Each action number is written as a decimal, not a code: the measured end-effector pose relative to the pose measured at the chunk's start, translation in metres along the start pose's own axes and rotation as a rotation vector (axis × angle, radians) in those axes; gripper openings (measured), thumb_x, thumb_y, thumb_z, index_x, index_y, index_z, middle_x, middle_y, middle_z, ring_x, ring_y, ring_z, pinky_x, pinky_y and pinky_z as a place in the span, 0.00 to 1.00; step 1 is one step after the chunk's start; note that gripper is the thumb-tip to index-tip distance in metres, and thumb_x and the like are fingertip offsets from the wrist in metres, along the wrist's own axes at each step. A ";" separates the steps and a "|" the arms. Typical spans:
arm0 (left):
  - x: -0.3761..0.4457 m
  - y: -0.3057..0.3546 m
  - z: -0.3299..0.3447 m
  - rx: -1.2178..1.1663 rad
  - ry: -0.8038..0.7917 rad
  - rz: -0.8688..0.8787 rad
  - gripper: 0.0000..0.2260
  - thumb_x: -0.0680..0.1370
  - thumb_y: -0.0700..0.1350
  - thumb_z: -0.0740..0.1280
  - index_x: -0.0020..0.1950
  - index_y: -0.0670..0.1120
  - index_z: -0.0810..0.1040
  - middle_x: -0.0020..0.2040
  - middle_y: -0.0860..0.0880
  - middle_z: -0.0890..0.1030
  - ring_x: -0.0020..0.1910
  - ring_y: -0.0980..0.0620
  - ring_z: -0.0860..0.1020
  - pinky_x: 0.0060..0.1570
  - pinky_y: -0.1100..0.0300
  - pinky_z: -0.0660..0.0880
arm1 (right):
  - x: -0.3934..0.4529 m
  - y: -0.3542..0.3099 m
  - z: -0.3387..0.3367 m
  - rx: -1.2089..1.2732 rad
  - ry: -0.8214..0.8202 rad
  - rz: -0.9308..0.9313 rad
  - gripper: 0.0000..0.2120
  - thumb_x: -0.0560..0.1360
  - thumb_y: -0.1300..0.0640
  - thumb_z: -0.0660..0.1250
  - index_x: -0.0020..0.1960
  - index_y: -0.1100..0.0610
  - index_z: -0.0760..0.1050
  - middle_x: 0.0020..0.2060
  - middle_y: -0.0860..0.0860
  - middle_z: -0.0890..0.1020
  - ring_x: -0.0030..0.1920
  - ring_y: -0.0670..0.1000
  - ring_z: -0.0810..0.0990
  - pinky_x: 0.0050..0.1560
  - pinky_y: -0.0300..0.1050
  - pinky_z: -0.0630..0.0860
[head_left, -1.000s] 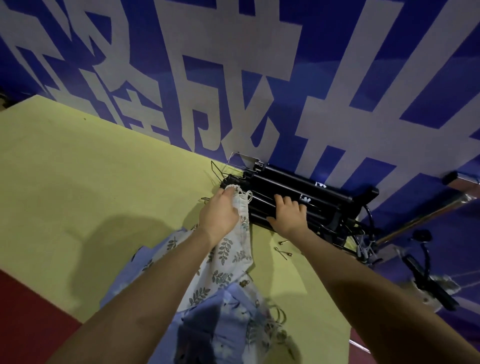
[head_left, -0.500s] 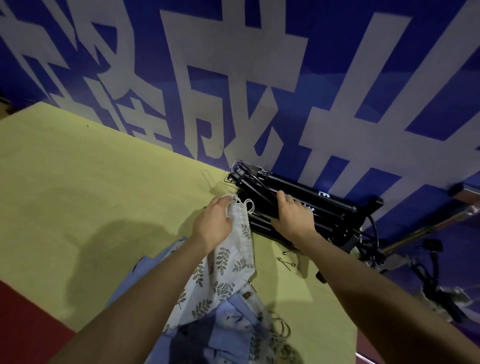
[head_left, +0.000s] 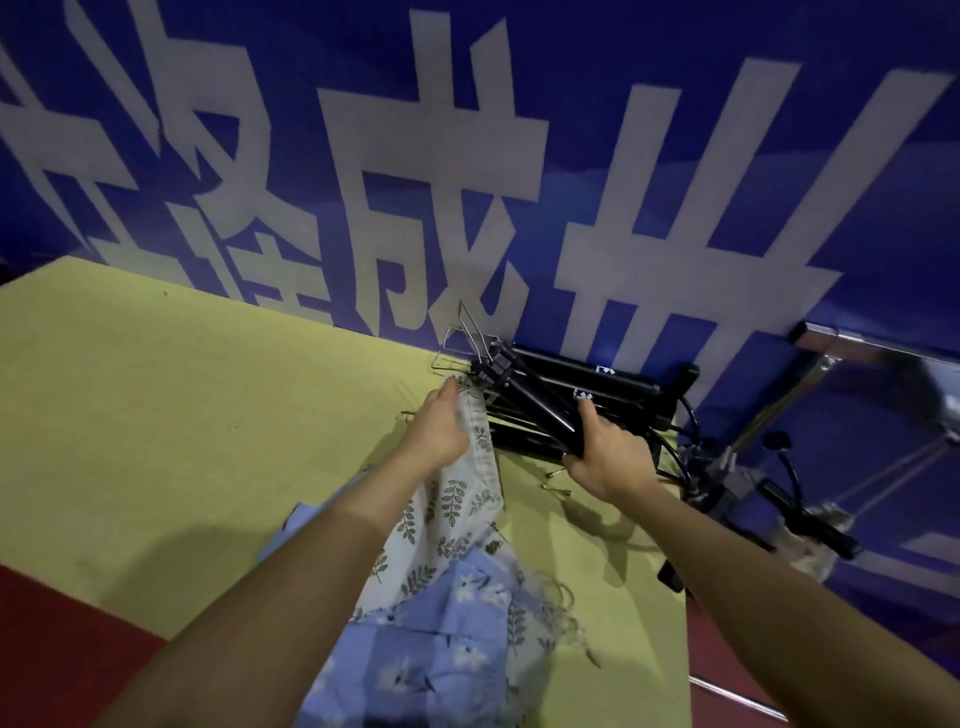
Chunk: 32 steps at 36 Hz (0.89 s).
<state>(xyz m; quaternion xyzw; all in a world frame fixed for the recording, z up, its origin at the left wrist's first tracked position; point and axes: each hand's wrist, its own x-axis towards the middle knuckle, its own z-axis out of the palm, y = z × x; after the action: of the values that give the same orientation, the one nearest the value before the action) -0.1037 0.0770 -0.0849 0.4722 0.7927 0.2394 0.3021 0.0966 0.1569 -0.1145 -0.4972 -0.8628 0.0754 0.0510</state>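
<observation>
We face a blue banner wall (head_left: 649, 78) with huge white characters; below it a yellow-green table (head_left: 156, 415), dark red floor (head_left: 47, 639) alongside, in dim light.

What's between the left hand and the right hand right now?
Head view: the leaf-print cloth that the left hand holds, then the stack of black bars; the right hand grips one tilted black bar.

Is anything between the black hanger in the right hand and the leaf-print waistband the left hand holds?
Nothing visible. The right hand holds the black hanger tilted above the stack, its clip end close beside the waistband gripped by the left hand.
</observation>
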 end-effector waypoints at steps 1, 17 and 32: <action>-0.003 0.001 -0.001 -0.019 -0.005 -0.001 0.36 0.76 0.30 0.59 0.79 0.46 0.46 0.78 0.47 0.55 0.70 0.46 0.67 0.52 0.64 0.71 | -0.007 0.000 0.001 0.004 -0.004 0.002 0.24 0.72 0.50 0.65 0.63 0.55 0.60 0.50 0.55 0.80 0.46 0.61 0.81 0.41 0.50 0.76; -0.031 0.005 -0.018 0.042 -0.150 0.085 0.44 0.72 0.27 0.62 0.78 0.50 0.42 0.79 0.51 0.47 0.77 0.46 0.55 0.68 0.58 0.67 | -0.062 -0.009 -0.003 -0.246 -0.031 -0.166 0.28 0.73 0.52 0.62 0.70 0.52 0.58 0.58 0.53 0.77 0.51 0.60 0.80 0.39 0.45 0.65; -0.050 0.013 0.012 0.376 -0.062 0.271 0.44 0.69 0.51 0.73 0.78 0.54 0.50 0.71 0.52 0.66 0.65 0.45 0.62 0.57 0.51 0.64 | -0.032 -0.035 -0.031 -0.553 0.264 -0.500 0.30 0.48 0.60 0.77 0.50 0.57 0.74 0.31 0.53 0.77 0.32 0.56 0.77 0.44 0.51 0.66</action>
<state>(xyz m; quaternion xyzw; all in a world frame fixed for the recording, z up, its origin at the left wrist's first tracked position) -0.0688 0.0388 -0.0716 0.6295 0.7431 0.1110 0.1982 0.0876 0.1143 -0.0776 -0.2724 -0.9310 -0.2390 0.0426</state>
